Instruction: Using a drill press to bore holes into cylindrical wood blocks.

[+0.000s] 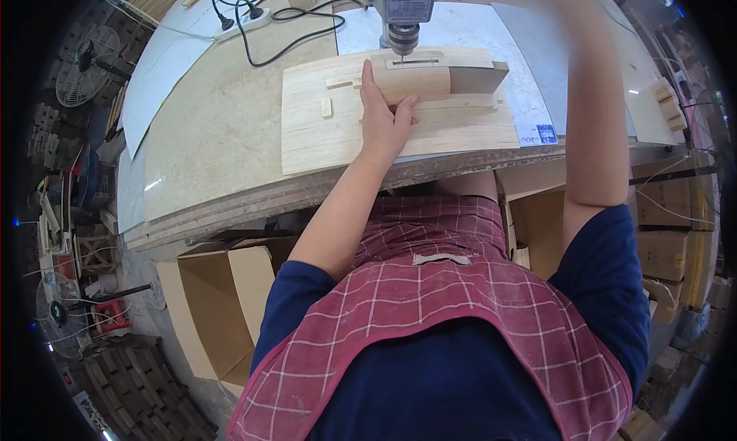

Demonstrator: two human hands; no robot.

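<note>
My left hand [385,125] grips a pale wooden block [422,84], its index finger stretched along the left end and its thumb on the near face. The block sits on a light wooden board [322,145] with strips fixed to it. A narrow slot [415,62] shows in the block's top. Directly over the slot is the chuck of a bench drill [403,38], its thin bit at or just above the wood. A darker upright piece [476,80] stands at the block's right. My right forearm [597,126] reaches up past the drill; that hand is smeared at the upper edge.
On the table [192,165], a black cable [269,57] runs from a white power strip [244,25] at the back left. Small wood blocks [669,107] lie at the far right. Open cardboard boxes [219,307] stand below the table edge, and fans [88,65] are at the left.
</note>
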